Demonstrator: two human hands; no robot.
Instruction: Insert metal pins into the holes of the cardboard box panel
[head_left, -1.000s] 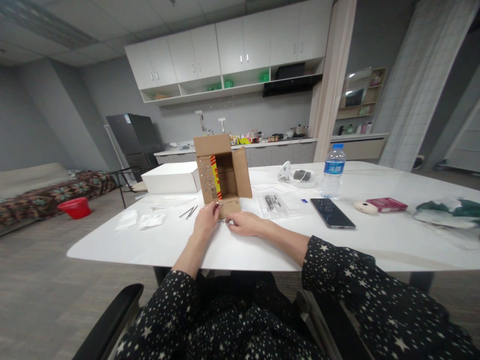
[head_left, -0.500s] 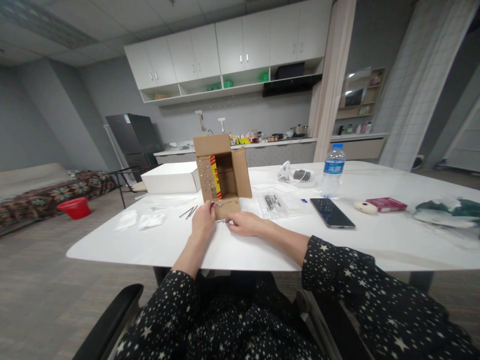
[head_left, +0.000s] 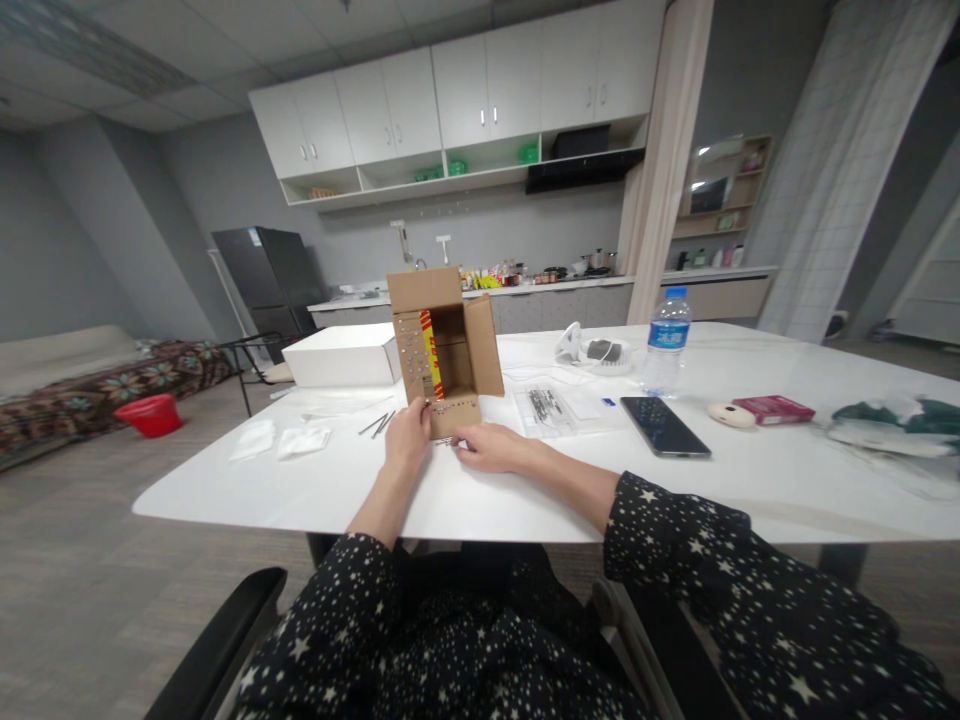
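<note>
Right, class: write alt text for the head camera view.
Both hands meet at the front flap of an open cardboard box on a white table: left hand touching it, right hand flat beside it.

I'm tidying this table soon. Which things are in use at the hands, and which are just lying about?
In use:
left hand on the cardboard box
right hand at the box's lower flap

Lying about:
water bottle
phone
white box
red packet
bag of small parts

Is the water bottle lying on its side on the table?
No, the water bottle stands upright on the white table, behind the dark phone.
</note>
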